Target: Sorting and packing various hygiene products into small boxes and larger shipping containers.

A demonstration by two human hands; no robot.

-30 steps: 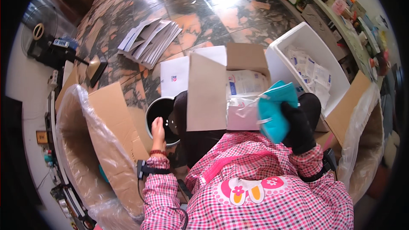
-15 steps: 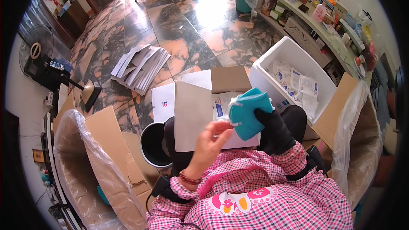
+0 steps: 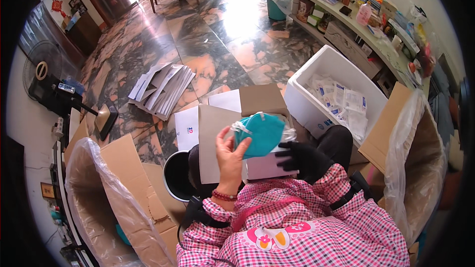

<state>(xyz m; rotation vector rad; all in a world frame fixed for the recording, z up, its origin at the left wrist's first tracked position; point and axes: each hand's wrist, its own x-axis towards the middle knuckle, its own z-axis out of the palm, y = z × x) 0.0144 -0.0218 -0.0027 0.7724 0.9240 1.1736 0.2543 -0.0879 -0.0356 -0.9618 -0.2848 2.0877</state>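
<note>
A teal cup-shaped face mask [image 3: 265, 134], seemingly more than one nested together, has white elastic straps at both sides. My bare left hand [image 3: 231, 152] grips it at its left edge, thumb in front. Beside its right edge, my black-gloved right hand [image 3: 308, 160] has its fingers spread and holds nothing; whether a fingertip brushes the white straps I cannot tell. Both hands are over an opened white carton [image 3: 213, 123] on my lap, its flaps folded outward. The mask hides most of what is inside.
A white foam box [image 3: 302, 101] with small printed packets stands at the right. Plastic-lined cardboard boxes flank me, left [image 3: 126, 168] and right [image 3: 396, 133]. A dark bin [image 3: 179, 175] is by my left knee. Flattened white cartons [image 3: 163, 89] are stacked on the floor beyond.
The mask has moved left and turned, passing from my right hand into my left. My right hand has let go and its fingers have spread.
</note>
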